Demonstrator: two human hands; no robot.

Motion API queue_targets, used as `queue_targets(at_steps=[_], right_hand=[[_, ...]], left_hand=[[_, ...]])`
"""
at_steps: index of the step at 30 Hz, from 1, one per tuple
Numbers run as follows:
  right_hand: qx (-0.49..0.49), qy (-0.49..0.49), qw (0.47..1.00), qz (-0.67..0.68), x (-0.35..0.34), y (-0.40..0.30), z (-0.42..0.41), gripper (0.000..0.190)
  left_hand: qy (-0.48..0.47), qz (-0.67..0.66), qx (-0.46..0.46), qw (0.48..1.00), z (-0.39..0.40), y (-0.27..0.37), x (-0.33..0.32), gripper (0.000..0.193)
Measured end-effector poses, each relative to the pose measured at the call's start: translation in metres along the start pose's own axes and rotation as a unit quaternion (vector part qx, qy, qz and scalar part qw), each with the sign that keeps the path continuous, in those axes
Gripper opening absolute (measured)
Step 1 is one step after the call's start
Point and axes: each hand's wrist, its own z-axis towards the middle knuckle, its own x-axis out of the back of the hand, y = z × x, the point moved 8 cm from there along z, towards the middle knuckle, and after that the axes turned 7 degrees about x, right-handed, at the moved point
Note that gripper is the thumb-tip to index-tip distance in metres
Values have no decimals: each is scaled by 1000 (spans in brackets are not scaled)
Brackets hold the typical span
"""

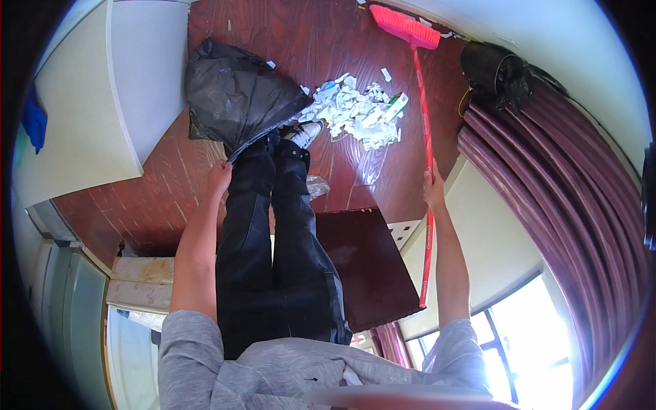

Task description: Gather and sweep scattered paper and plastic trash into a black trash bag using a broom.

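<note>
My left hand (221,175) grips the edge of a black plastic garbage bag (241,92), which spreads over the floor in front of my legs. The bag's far corner reaches the near side of a heap of torn white paper scraps (359,113). In my right hand (433,187) is the red handle of a broom (424,113), held partway along its length. Its pink bristle head (405,26) rests by the far wall, beyond the heap. A white and black shoe (304,134) shows between the bag and the paper; my other foot is mostly hidden.
A dark trash bin (484,64) lies on its side at the right, beside purple curtains (553,169). A dark brown tabletop (364,266) is close to my right leg. White panels (148,66) stand at the left. Loose scraps (386,75) dot the reddish wood floor (246,20).
</note>
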Motion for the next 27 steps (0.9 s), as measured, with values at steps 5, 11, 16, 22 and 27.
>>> queue_targets(at_steps=[5,11,16,22,27], right_hand=[[9,-34,999,-18,-26,10,-103,47],[-259,-127,956,56,-18,-32,-219,47],[-3,-83,996,-44,-29,-101,-194,48],[128,-95,973,-165,-82,-150,-140,51],[79,-150,937,-306,-89,-136,-148,53]], left_hand=[[38,60,-27,997,-4,8,16,28],[175,208,-70,960,-31,31,35,26],[124,229,41,965,-8,-35,39,26],[62,169,104,978,-44,-41,46,32],[91,155,128,975,-44,-42,48,33]])
